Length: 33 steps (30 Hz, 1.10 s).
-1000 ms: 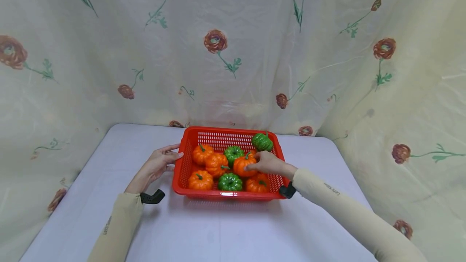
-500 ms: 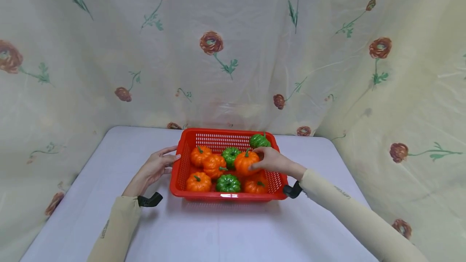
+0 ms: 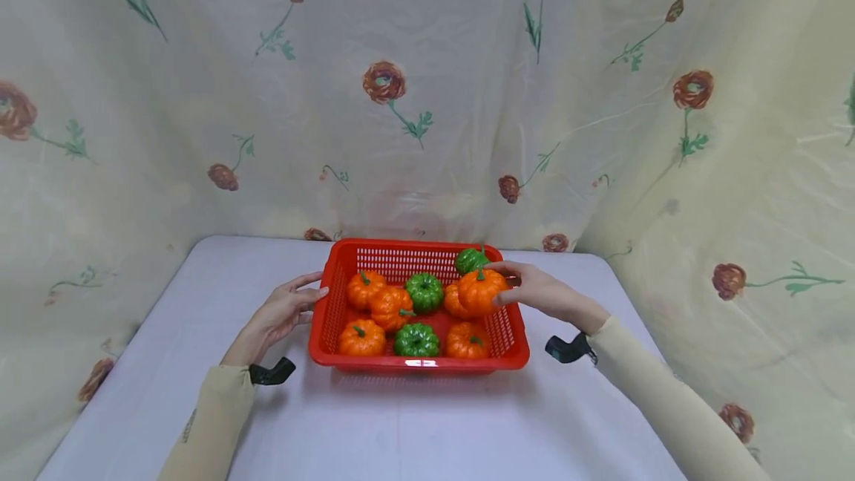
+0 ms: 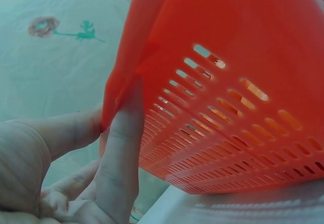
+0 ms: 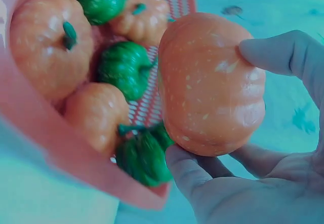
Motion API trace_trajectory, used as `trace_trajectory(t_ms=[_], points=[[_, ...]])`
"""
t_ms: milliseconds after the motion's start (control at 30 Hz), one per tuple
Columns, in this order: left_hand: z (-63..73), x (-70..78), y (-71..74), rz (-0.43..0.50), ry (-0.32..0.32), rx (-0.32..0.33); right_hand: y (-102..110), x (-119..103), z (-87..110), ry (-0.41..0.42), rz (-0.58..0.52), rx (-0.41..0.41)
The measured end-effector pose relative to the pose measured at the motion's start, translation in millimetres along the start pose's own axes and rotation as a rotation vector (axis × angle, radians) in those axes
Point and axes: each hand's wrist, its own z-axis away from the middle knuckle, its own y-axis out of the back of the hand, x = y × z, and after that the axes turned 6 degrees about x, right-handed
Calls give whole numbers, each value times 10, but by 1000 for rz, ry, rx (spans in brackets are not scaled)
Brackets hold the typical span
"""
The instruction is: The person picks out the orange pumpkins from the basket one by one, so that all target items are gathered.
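Observation:
In the head view a red plastic basket [image 3: 361, 360] with slotted walls holds several small orange and green pumpkins. My left hand [image 3: 277, 314] pinches its left rim. The left wrist view shows the thumb and a finger [image 4: 121, 158] on opposite sides of that rim. My right hand [image 3: 548, 294] holds an orange pumpkin [image 3: 479, 294] by its sides, raised over the basket's right part. Close up in the right wrist view, this pumpkin [image 5: 210, 87] sits between thumb and fingertips. Behind it, a second orange pumpkin [image 3: 454, 301] is partly hidden.
A green pumpkin [image 3: 470, 260] rests high in the basket's back right corner. The basket stands on a table with a white cover [image 3: 401, 429]. Flower-printed sheeting [image 3: 427, 147] hangs behind the table and on both sides.
My right hand has lifted the orange pumpkin and carried it rightward, so more of the pumpkins beneath shows. The left hand stays at the rim. The whole view has shifted slightly.

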Motion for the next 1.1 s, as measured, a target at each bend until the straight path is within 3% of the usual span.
trace_trajectory(t_ms=[200, 533, 833, 1100], points=[[6, -29, 5, 25, 4, -3, 251, 123, 105, 43, -109, 25], [-21, -39, 13, 60, 10, -7, 643, 358, 167, 19, -194, 163], [-20, -34, 20, 57, -2, -26, 712, 662, 46, -53, -302, 218], [-36, -33, 8, 70, 17, -20, 646, 973, -150, -76, -293, 279]])
